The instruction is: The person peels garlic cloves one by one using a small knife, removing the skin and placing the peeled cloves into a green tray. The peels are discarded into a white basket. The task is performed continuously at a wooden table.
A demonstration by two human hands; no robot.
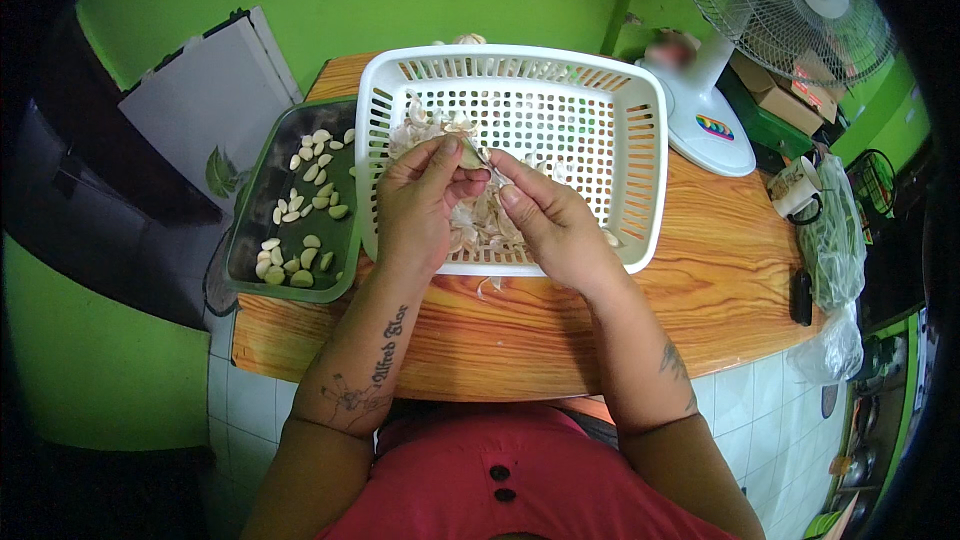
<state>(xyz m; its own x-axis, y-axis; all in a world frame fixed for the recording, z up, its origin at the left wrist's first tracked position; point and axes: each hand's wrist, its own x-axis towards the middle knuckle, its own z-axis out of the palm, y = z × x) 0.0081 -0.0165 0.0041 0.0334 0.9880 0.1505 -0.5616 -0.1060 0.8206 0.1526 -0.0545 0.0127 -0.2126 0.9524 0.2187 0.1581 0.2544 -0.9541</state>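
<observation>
Over a white plastic basket (650, 165) my two hands meet. Pinched between the thumb and fingers of my left hand (421, 199) is a garlic clove (471, 156). My right hand (551, 217) grips a small, thin metal tool, perhaps a knife, whose tip touches the clove; most of it is hidden by the fingers. Garlic skins (480, 229) lie in the basket below and behind my hands. To the left, a green-rimmed tray (259, 157) holds several peeled garlic cloves (320, 136) in loose groups.
A white fan (712, 120) stands at the table's back right. Near the right edge of the wooden table (720, 270) are a mug (795, 189), a dark object (801, 298) and a plastic bag of green produce (832, 240). A garlic bulb (469, 39) shows behind the basket.
</observation>
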